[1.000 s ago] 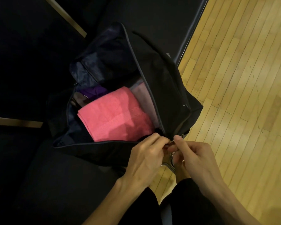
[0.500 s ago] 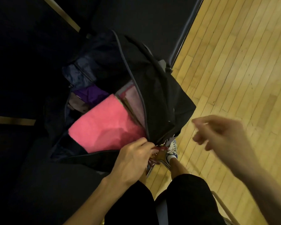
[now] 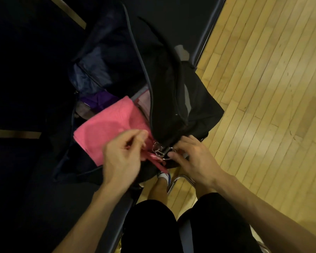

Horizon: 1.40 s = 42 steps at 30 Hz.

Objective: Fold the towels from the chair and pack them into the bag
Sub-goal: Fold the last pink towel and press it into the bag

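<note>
A: Black bag (image 3: 164,92) lying open on a dark surface (image 3: 26,207), zipper edge running from far end down to the near corner. Flap on the right side raised and folded over.

B: Contents?

A: Pink towel (image 3: 109,128) folded flat, uppermost, filling the near half of the opening. Purple cloth (image 3: 98,100) tucked just beyond it, a paler pink piece (image 3: 144,101) wedged between pink towel and right wall. Further in — too dark to tell.

B: Hands?

A: Both at the near corner of the bag. Left hand (image 3: 122,157) over the pink towel's near edge, fingers curled together, pinching a red tag or pull (image 3: 157,162). Right hand (image 3: 193,159) palm down on the corner, fingertips pressed against the metal hardware (image 3: 161,150); grip closed or merely resting, cannot tell.

B: Hardware?

A: Shiny rings and clips at the corner, between the two hands. Blurred, exact form unclear.

B: Surroundings?

A: Wooden floor (image 3: 263,88) to the right, pale planks on a diagonal. Dark trousers and a white-and-blue shoe (image 3: 165,176) below, beside a chrome chair leg (image 3: 175,181).
</note>
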{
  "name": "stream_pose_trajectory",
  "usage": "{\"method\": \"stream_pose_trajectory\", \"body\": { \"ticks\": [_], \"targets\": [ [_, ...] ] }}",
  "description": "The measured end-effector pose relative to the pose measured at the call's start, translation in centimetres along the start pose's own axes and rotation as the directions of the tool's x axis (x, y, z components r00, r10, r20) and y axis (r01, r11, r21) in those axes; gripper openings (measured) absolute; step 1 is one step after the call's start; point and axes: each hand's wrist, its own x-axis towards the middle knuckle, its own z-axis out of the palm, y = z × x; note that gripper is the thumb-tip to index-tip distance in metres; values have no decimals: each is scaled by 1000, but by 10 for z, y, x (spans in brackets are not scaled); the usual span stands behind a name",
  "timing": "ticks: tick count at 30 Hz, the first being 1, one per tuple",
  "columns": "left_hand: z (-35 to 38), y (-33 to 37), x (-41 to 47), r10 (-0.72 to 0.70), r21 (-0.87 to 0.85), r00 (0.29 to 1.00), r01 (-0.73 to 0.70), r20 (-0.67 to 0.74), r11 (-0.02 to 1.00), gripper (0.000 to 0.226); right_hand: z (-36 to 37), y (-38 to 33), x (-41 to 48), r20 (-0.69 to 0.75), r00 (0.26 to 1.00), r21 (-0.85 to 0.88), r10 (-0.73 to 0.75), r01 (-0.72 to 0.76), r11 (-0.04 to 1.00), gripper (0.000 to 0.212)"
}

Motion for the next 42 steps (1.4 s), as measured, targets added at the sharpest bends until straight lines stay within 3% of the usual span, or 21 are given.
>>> {"method": "stream_pose_trajectory", "body": {
  "ticks": [3,6,12,14,16,19,21,23,25,28,31,33,35,39,42],
  "targets": [
    [-12,5,10,37,62,997,-33,-75,998,23,-19,5,-5,125,992,156,26,-46,987,33],
    [-21,2,15,15,95,997,-7,-77,995,24,-33,6,-12,130,990,225,51,-80,971,33],
    [-62,-3,47,-36,45,947,53,-320,998,34,-50,7,-29,167,980,184,109,-140,973,20],
    [-67,5,46,-17,19,931,26,-366,999,28,-60,7,-29,200,968,110,152,-177,978,18],
    [-68,16,37,63,15,939,-61,-339,998,30,-67,2,-28,117,983,-61,143,-137,989,22],
    [-56,32,23,206,20,955,-206,-212,978,22,-57,-33,-14,-178,981,-316,-83,22,948,38],
    [-45,38,15,237,-3,963,-239,-125,971,17,-36,-64,4,-197,961,-457,-193,84,885,56],
    [-46,37,10,200,-47,974,-206,-110,977,20,-13,-82,26,-167,960,-610,-224,78,788,58],
    [-55,31,11,133,-95,981,-147,-140,985,24,4,-82,44,-152,952,-692,-267,91,716,41],
    [-64,18,21,-5,-145,983,-21,-182,989,26,18,-69,49,-105,924,-668,-367,207,714,24],
    [-73,-6,45,-276,-336,933,189,-233,923,26,5,-65,37,-71,909,-620,-411,283,732,27],
    [-91,-16,68,-422,-504,856,234,-298,831,27,-13,-66,23,-20,924,-590,-381,296,751,36],
    [-109,-19,86,-438,-563,826,185,-355,806,28,-29,-66,10,45,946,-563,-320,289,774,37],
    [-102,-7,87,-247,-372,943,153,-221,916,31,-37,-91,22,285,955,-593,-86,247,766,40],
    [-104,-4,82,-146,-297,979,99,-141,950,33,-8,-132,72,258,964,-570,-60,202,796,67]
  ]
}}
